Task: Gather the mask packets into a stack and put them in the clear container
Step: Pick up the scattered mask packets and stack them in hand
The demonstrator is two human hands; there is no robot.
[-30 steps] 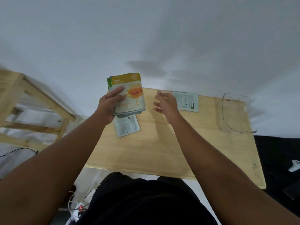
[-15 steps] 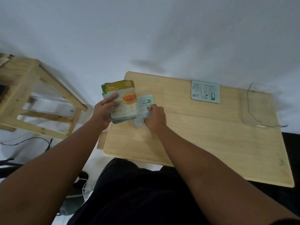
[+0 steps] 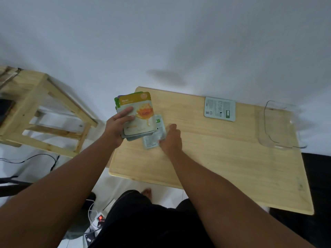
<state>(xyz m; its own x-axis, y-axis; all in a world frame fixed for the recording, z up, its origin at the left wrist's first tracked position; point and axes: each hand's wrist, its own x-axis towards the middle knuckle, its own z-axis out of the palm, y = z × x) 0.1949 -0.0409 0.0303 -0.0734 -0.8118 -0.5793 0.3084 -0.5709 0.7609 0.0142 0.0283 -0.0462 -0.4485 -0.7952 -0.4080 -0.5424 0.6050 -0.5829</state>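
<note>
Head view shows the left hand with its grip closed on a fanned stack of mask packets, honey-print one on top, thumb across the face, held just above the worktop's left end. The right hand presses on a pale loose packet lying beside and partly under the stack; whether its grip has closed on the packet I cannot tell. Another packet lies face down near the far edge, and the clear container stands empty at the right end, well apart. These sachets look thin, light, floppy and slick, so a packet lying flat is probably best slid to an edge or pinched at a corner, and the stack squeezed across its faces. Smooth pale wood gives little friction. Beside it stand a wooden stool and a white wall.
</note>
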